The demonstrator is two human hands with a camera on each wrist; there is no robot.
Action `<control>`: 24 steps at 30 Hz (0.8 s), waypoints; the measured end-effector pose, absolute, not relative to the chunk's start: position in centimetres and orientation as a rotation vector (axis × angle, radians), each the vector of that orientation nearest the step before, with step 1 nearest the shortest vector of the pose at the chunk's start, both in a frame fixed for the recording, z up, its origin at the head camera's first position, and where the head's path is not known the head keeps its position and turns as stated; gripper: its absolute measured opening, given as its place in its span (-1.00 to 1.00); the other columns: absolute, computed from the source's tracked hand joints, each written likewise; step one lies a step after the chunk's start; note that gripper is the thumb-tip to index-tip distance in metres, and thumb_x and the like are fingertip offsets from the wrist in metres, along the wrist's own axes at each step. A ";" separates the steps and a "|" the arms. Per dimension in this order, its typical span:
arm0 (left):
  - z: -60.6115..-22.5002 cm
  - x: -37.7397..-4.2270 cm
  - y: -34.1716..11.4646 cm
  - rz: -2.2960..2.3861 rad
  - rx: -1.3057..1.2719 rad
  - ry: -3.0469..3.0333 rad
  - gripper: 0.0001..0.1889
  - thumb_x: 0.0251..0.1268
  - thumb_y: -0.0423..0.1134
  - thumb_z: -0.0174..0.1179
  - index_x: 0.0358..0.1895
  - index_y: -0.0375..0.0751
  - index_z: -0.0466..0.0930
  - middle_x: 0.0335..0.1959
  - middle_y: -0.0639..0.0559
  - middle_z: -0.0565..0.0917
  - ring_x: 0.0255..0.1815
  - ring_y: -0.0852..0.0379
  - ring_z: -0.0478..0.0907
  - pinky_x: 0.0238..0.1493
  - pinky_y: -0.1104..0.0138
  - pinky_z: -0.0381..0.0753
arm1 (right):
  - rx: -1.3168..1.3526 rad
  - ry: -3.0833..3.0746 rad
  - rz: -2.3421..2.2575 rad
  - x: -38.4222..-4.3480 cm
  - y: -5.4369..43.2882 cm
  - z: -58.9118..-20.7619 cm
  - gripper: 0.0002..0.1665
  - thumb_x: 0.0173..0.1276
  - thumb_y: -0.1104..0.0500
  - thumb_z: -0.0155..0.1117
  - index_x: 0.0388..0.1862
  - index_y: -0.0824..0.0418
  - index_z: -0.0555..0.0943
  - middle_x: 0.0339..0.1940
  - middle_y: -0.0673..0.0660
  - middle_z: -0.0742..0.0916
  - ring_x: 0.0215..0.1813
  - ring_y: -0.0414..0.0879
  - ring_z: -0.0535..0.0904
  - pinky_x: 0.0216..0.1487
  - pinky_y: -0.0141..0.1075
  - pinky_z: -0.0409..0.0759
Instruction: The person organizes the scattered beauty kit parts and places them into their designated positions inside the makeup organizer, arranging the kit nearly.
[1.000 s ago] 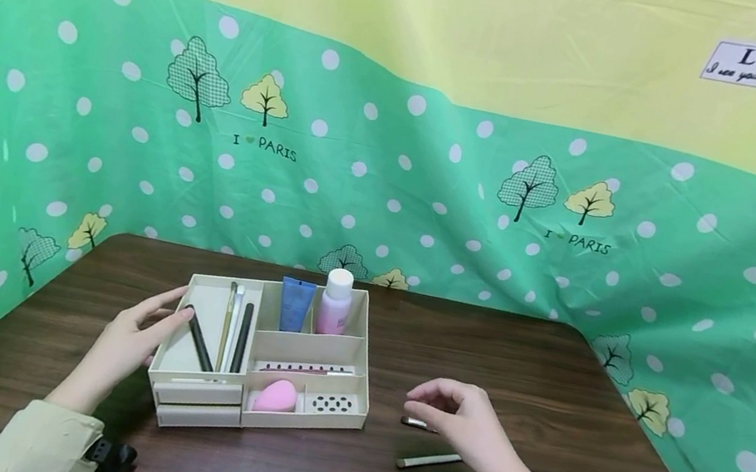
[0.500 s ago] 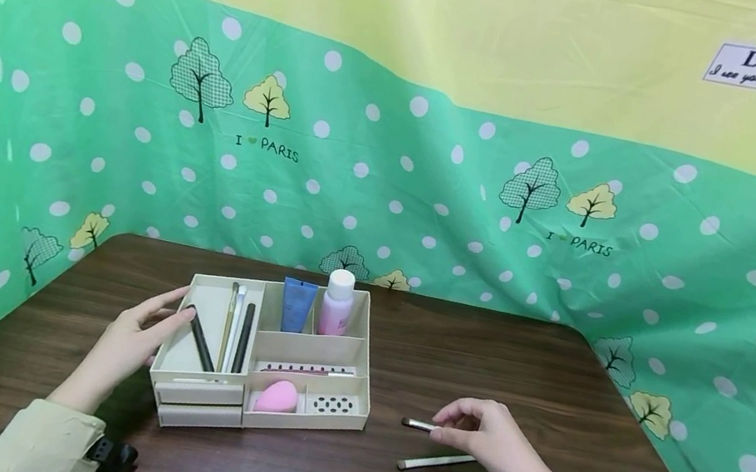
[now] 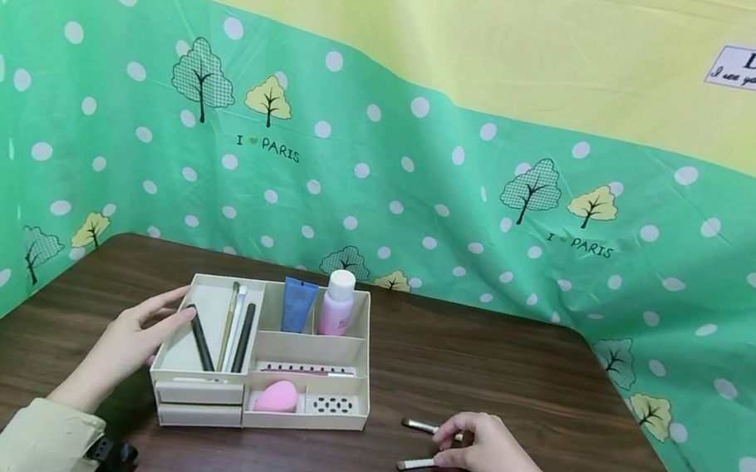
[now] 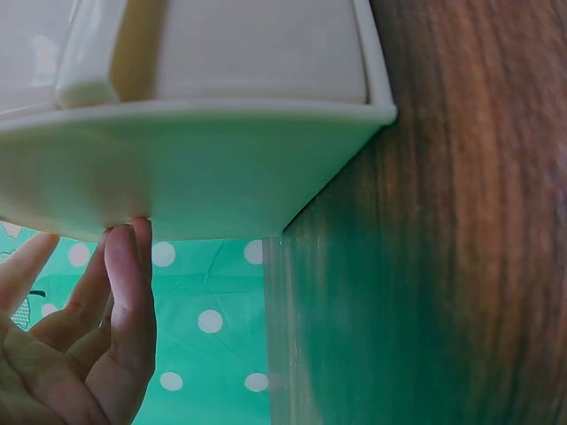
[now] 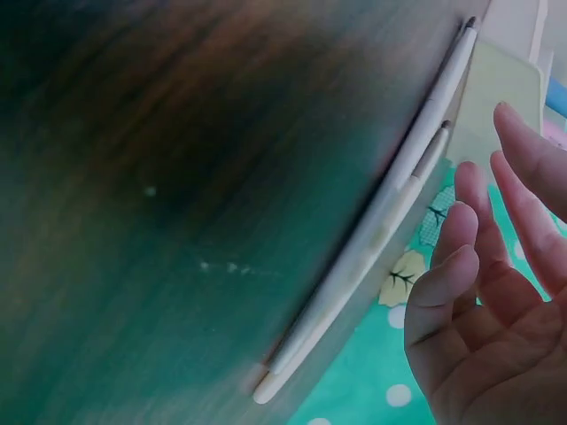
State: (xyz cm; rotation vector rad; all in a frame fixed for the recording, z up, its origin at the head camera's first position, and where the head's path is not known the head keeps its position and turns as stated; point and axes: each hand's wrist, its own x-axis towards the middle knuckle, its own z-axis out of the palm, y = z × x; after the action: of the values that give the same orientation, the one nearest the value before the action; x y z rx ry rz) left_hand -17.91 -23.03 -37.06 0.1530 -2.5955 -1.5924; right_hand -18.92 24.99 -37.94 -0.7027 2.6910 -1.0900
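Observation:
My left hand (image 3: 128,340) rests against the left side of a cream desktop organizer (image 3: 198,394), its thumb tip at the rim. In the left wrist view, several fingertips (image 4: 133,243) touch the outer wall. To the right of the organizer, my right hand (image 3: 494,459) hovers low over two makeup brushes, the far brush (image 3: 418,425) and the near brush (image 3: 416,465), both with dark tips. Its fingers hide most of their handles in the head view. In the right wrist view the brush handles (image 5: 390,204) lie on the table, apart from the loosely bent fingers.
Pens and brushes (image 3: 232,328) lie in the organizer's left tray. Other compartments hold a blue tube (image 3: 297,306), a pink bottle with white cap (image 3: 336,309) and a pink makeup sponge (image 3: 277,397). A patterned curtain (image 3: 395,180) hangs behind the brown table (image 3: 480,347).
My right hand has moved to the right and toward me, from above the far brush to over the near one. The left hand stays at the organizer.

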 end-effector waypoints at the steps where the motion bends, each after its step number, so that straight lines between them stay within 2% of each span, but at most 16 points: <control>1: -37.1 -17.9 -23.0 -1.594 0.155 -2.596 -0.29 0.46 0.16 0.07 0.55 -0.05 0.18 0.32 -0.44 0.42 -0.16 0.15 0.60 -0.35 0.34 0.66 | -0.699 2.688 -1.083 -19.0 25.0 -38.0 -0.76 0.02 0.21 0.57 -0.31 0.24 0.73 -0.41 0.01 0.74 -0.45 -0.34 0.43 -0.41 -0.42 0.44; 9: -37.0 -18.0 -23.0 -1.608 0.159 -2.588 -0.30 0.46 0.15 0.07 0.55 -0.05 0.18 0.33 -0.45 0.41 -0.16 0.14 0.61 -0.34 0.32 0.67 | -0.729 2.707 -0.999 -19.1 25.3 -38.9 -0.74 -0.08 0.21 0.61 -0.38 0.16 0.71 -0.37 -0.04 0.73 -0.44 -0.34 0.39 -0.39 -0.43 0.40; 15: -36.9 -17.9 -23.0 -1.603 0.151 -2.586 -0.30 0.47 0.14 0.07 0.54 -0.06 0.18 0.32 -0.45 0.41 -0.19 0.19 0.59 -0.35 0.33 0.66 | -0.744 2.676 -1.008 -19.2 25.3 -39.2 -0.73 -0.09 0.27 0.59 -0.37 0.19 0.70 -0.40 -0.03 0.74 -0.35 -0.34 0.44 -0.36 -0.44 0.40; 24: -37.0 -17.9 -23.0 -1.594 0.147 -2.592 -0.30 0.47 0.15 0.07 0.54 -0.06 0.19 0.32 -0.44 0.42 -0.16 0.15 0.59 -0.35 0.33 0.66 | -0.764 2.665 -0.972 -19.4 25.3 -39.4 -0.78 -0.08 0.29 0.58 -0.42 0.19 0.71 -0.47 -0.05 0.69 -0.38 -0.36 0.43 -0.37 -0.43 0.40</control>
State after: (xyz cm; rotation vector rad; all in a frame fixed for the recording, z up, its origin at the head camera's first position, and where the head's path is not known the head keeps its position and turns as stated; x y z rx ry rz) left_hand -17.91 -23.00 -37.02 0.1466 -2.5916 -1.5940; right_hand -19.44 25.35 -39.40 -0.7639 2.6646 -0.9722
